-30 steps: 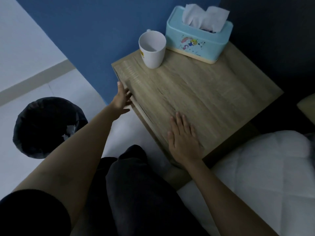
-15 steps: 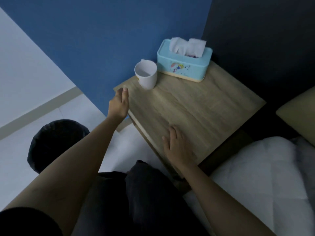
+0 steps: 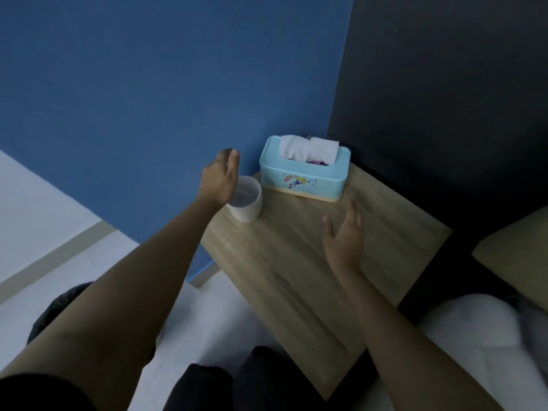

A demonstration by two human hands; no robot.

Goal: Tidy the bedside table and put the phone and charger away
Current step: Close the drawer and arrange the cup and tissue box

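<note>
The wooden bedside table point(image 3: 302, 280) stands in the corner between a blue wall and a dark headboard. On its far edge sit a white mug point(image 3: 247, 203) and a light blue tissue box point(image 3: 304, 176) with tissues sticking out. My left hand point(image 3: 221, 176) hovers open just left of and above the mug, partly covering its rim. My right hand point(image 3: 344, 232) is raised over the middle of the tabletop, fingers apart, holding nothing. No phone or charger shows.
A bed with white bedding point(image 3: 480, 345) and a tan pillow point(image 3: 516, 247) lies to the right of the table. A dark bin point(image 3: 59, 304) peeks out behind my left arm on the pale floor. My dark-clothed knees point(image 3: 225, 384) are at the bottom.
My left hand has moved from the table's front-left edge up toward the mug. My right hand has lifted off the tabletop and moved farther in. The view has pulled back and tilted upward.
</note>
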